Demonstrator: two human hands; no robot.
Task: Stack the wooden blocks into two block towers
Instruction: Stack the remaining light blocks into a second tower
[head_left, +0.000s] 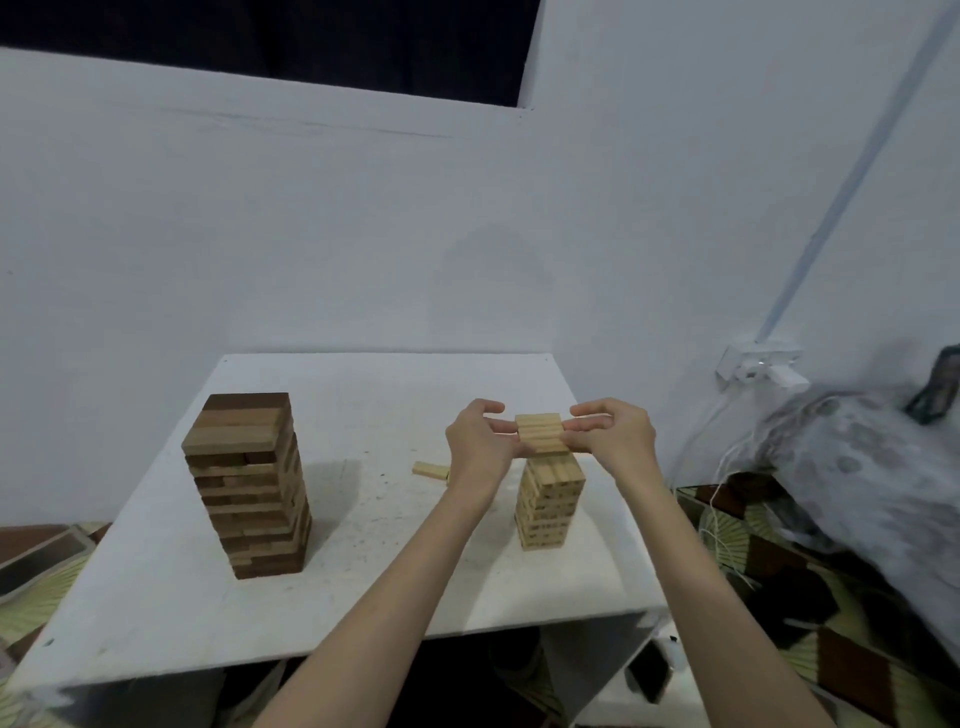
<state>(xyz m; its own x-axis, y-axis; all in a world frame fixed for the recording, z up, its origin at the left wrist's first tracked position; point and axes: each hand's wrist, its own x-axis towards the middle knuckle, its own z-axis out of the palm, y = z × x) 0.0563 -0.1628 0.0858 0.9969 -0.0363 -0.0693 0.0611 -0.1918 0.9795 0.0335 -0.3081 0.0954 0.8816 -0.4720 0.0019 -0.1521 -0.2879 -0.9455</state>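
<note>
On the white table (363, 395), the left hand (475, 441) and right hand (613, 436) pinched a row of pale blocks (541, 434) between them, just above the light tower (549, 501). The dark tower (247, 483) stood well apart; one loose block (430, 471) lay between.

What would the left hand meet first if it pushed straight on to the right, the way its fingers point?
The held row of blocks its fingers already pinch; beyond that, probably the right hand.

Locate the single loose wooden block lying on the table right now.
In the head view, the loose block lies flat on the white table, just left of the left hand, between the two towers.
</note>
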